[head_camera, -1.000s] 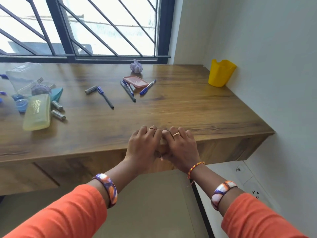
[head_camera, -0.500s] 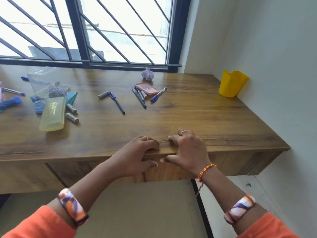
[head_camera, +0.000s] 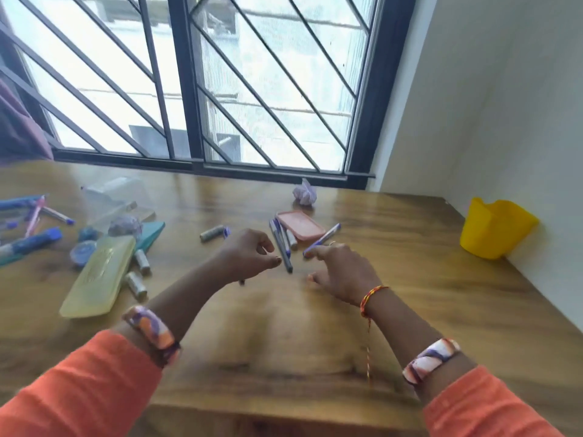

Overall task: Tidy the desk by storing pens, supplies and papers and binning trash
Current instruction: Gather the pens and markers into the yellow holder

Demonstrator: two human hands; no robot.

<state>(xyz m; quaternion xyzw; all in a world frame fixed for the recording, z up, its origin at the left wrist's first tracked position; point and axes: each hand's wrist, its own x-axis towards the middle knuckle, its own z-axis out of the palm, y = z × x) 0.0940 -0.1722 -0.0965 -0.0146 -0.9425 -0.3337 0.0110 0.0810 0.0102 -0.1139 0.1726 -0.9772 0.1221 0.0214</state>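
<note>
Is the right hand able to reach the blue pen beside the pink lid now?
Probably yes. The right hand hovers with its index finger almost at the near end of the blue pen, which lies uncovered on the desk against the pink lid.

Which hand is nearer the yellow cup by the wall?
The right hand. It hovers over the desk's middle, with open desk between it and the yellow cup at the right wall. The left hand is farther left, beyond the pens.

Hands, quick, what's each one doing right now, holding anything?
Left hand: fingers loosely curled above the desk, holding nothing.
Right hand: open, reaching toward the blue pen, nothing gripped.
</note>
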